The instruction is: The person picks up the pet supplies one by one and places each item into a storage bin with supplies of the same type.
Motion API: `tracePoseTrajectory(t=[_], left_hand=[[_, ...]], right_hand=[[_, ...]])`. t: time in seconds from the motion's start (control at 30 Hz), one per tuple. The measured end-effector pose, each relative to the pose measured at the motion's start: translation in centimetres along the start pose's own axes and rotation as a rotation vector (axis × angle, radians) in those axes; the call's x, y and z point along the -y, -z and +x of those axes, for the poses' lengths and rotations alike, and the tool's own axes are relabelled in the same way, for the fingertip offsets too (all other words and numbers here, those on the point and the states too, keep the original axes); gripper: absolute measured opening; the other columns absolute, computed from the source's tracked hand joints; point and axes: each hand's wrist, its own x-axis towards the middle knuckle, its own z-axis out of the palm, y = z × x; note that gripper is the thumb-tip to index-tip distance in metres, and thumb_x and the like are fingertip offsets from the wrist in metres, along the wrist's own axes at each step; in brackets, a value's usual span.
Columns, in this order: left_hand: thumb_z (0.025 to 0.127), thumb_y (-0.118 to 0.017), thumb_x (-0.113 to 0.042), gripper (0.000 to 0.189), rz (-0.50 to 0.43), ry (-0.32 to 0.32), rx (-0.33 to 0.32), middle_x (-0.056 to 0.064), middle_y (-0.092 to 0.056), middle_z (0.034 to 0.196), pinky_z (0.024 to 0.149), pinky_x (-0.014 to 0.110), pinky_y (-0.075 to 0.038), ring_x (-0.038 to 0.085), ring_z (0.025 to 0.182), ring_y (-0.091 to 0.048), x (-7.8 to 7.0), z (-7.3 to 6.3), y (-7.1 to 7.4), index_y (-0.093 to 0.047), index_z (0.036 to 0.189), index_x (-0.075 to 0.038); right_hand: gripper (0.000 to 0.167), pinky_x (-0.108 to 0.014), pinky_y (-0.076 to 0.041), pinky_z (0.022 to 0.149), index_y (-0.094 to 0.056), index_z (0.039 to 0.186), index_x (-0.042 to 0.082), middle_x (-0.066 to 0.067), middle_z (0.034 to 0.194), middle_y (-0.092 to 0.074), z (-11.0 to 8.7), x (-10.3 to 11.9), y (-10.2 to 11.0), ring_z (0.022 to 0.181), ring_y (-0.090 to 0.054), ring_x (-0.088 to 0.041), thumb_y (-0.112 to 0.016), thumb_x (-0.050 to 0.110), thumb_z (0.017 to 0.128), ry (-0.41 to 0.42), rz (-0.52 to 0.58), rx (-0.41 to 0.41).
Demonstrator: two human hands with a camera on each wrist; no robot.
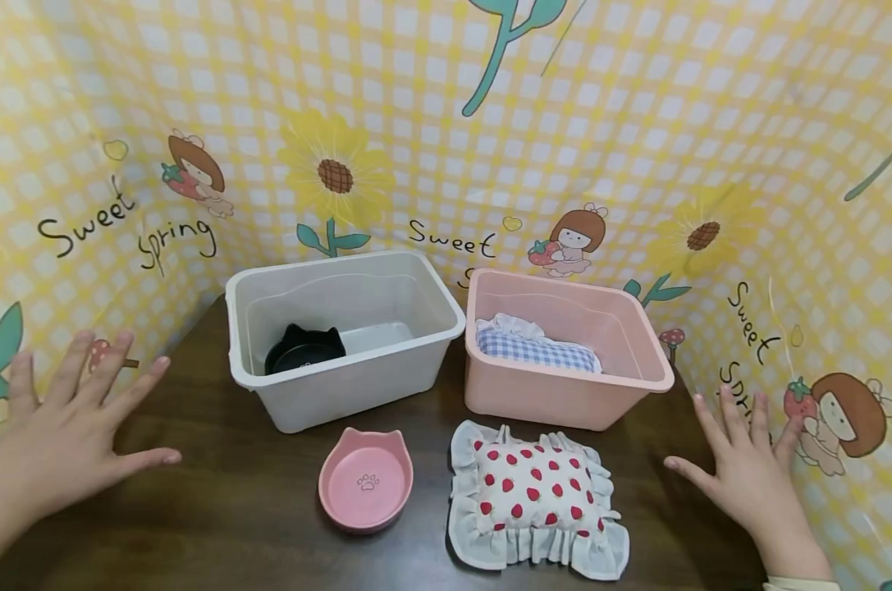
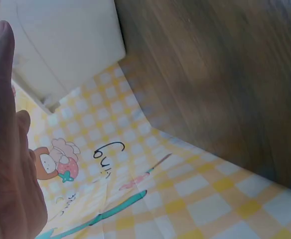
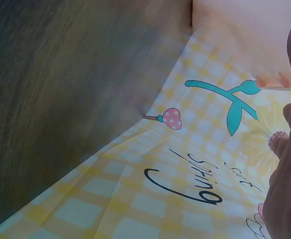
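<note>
Both hands hover spread and empty: left hand at nine o'clock, right hand at three. Between them lie the pink cat-ear bowl and strawberry pillow, seemingly untouched.

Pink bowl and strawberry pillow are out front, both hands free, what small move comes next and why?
Probably the left hand reaches to the pink bowl: it lies loose before the white bin, which already holds a black bowl, and both hands hover open.
</note>
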Motion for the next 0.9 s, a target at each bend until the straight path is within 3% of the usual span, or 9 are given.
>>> tracePoseTrajectory(t=[0.03, 0.17, 0.2, 0.27, 0.43, 0.63, 0.9], left_hand=[[0.067, -0.050, -0.098, 0.124, -0.020, -0.029, -0.054, 0.012, 0.007, 0.172, 0.112, 0.074, 0.016, 0.043, 0.156, 0.013, -0.3, 0.2, 0.2, -0.010, 0.165, -0.034], [0.068, -0.047, -0.099, 0.125, -0.039, -0.047, -0.064, 0.015, 0.008, 0.172, 0.111, 0.075, 0.015, 0.043, 0.155, 0.014, -1.3, 0.3, 0.6, -0.011, 0.166, -0.031], [0.068, -0.050, -0.098, 0.125, -0.039, -0.037, -0.047, 0.015, 0.009, 0.172, 0.112, 0.075, 0.016, 0.043, 0.155, 0.015, -1.5, 0.3, 0.6, -0.009, 0.166, -0.031], [0.068, -0.058, -0.093, 0.127, -0.040, 0.019, 0.052, 0.015, 0.015, 0.171, 0.111, 0.074, 0.019, 0.043, 0.154, 0.019, -1.9, -0.1, 0.7, -0.003, 0.166, -0.033], [0.068, -0.077, -0.077, 0.128, -0.136, 0.074, 0.074, 0.007, 0.006, 0.173, 0.113, 0.070, 0.021, 0.035, 0.157, 0.015, -3.2, -0.1, 0.3, -0.011, 0.166, -0.030], [0.066, -0.082, -0.071, 0.125, -0.218, 0.084, 0.012, 0.006, -0.010, 0.173, 0.118, 0.068, 0.013, 0.034, 0.159, 0.002, -4.5, -0.6, -0.3, -0.020, 0.165, -0.027], [0.063, -0.094, -0.043, 0.112, -0.512, 0.127, -0.086, 0.005, -0.037, 0.164, 0.117, 0.072, -0.004, 0.026, 0.154, -0.022, -6.5, -2.3, -2.2, -0.040, 0.158, -0.020]], right_hand=[[0.112, -0.069, 0.029, 0.108, -0.010, 0.166, 0.027, -0.010, 0.171, 0.006, 0.1, 0.0, 0.0, 0.151, 0.024, -0.046, -0.070, 0.071, 0.082, -0.004, 0.000, 0.005], [0.112, -0.069, 0.030, 0.107, -0.008, 0.166, 0.027, -0.009, 0.171, 0.009, 0.4, 0.0, 0.2, 0.151, 0.024, -0.046, -0.069, 0.071, 0.083, -0.010, 0.004, 0.012], [0.112, -0.069, 0.030, 0.107, -0.007, 0.166, 0.027, -0.009, 0.171, 0.010, 0.4, 0.0, 0.3, 0.151, 0.025, -0.046, -0.069, 0.071, 0.083, -0.011, 0.005, 0.015], [0.111, -0.069, 0.030, 0.106, -0.006, 0.166, 0.027, -0.007, 0.171, 0.013, 0.6, 0.1, 0.3, 0.151, 0.025, -0.045, -0.069, 0.070, 0.085, -0.011, 0.008, 0.015], [0.109, -0.068, 0.031, 0.107, -0.005, 0.166, 0.024, -0.006, 0.170, 0.015, 1.2, 0.3, 0.3, 0.150, 0.027, -0.043, -0.067, 0.067, 0.088, -0.029, 0.034, 0.018], [0.108, -0.067, 0.032, 0.106, -0.003, 0.166, 0.026, -0.008, 0.170, 0.013, 1.8, 0.6, 0.5, 0.151, 0.027, -0.042, -0.067, 0.066, 0.089, -0.049, 0.083, 0.024], [0.107, -0.071, 0.030, 0.104, -0.004, 0.166, 0.021, -0.011, 0.170, 0.012, 2.7, 0.8, 0.7, 0.152, 0.023, -0.044, -0.069, 0.060, 0.091, -0.051, 0.183, 0.003]])
